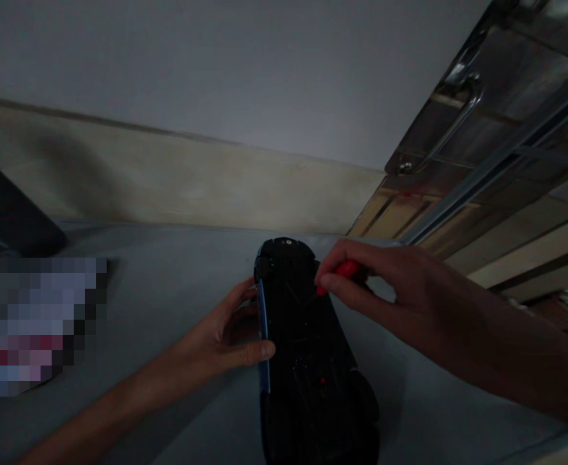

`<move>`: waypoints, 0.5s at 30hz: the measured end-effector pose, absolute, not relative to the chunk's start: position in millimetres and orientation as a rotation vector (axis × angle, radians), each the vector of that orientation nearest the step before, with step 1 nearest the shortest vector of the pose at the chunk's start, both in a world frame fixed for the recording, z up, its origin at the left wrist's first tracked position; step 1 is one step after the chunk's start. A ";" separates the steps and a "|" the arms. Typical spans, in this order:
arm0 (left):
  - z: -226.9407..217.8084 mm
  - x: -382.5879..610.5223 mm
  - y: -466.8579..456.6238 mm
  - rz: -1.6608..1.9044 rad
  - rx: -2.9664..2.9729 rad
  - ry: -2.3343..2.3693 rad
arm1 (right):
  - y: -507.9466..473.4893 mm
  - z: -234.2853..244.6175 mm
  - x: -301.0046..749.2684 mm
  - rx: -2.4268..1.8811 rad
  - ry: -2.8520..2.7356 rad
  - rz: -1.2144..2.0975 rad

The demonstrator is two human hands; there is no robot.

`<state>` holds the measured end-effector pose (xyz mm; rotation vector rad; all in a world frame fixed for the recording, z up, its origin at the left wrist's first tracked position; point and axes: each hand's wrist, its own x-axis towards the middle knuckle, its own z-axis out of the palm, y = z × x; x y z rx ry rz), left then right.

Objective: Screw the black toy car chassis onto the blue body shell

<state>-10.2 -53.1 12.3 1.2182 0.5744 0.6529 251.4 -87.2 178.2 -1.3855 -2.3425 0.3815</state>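
Note:
A toy car lies upside down on the grey surface, its black underside up and a blue edge along its left side. My left hand grips that left side, thumb on the underside. My right hand pinches a small red-handled tool, its tip resting on the car's underside near the far end. The tool's shaft is mostly hidden by my fingers.
A dark flat object lies at the far left, with a blurred patch below it. A beige wall base runs behind. A metal-framed door with a handle stands at the right.

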 end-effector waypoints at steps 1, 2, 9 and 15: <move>11.8 -9.2 -53.7 0.671 1.209 0.568 | -88.1 177.3 245.7 -1.353 -2.353 0.437; 11.0 -8.2 -54.1 0.684 1.201 0.564 | -88.9 175.9 240.2 -1.327 -2.367 0.486; 9.1 -3.7 -53.7 0.729 1.210 0.599 | -86.2 166.6 222.8 -1.308 -2.421 0.542; 19.5 -4.8 -53.4 0.701 1.236 0.601 | -84.7 160.9 224.4 -1.275 -2.429 0.552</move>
